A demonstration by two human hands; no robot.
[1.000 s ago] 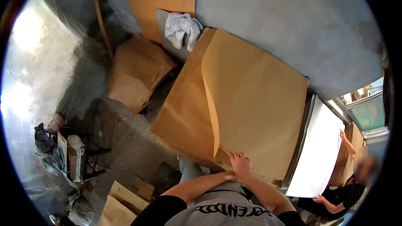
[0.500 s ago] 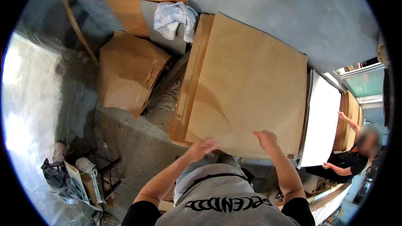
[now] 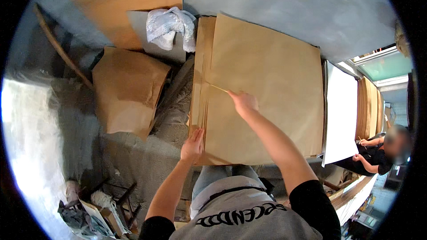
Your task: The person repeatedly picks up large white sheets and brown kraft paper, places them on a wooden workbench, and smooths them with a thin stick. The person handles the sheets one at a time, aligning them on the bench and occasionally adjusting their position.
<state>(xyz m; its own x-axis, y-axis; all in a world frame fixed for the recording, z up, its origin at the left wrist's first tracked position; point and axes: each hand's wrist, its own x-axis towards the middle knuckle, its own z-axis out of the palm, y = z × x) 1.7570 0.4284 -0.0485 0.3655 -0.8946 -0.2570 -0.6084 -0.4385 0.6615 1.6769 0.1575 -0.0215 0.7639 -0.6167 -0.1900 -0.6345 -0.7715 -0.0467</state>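
A large stack of brown paper sheets lies in front of me, its layered left edge fanned into thin steps. My right hand, reaching over the top sheet, is closed on a thin yellow stick. The stick's tip points left and meets the stepped sheet edges. Near the stack's front left corner, my left hand rests on those edges with its fingers stretched out.
Left of the stack, a folded brown sheet lies near a curved wooden stick. A pale cloth is bunched beyond the left corner. To the right, a co-worker stands beside a white sheet. Rags and a rack are at lower left.
My right hand has moved forward and left over the top sheet, and the thin stick now shows in it. My left hand has shifted onto the stack's left edge. The co-worker's far hand has lowered.
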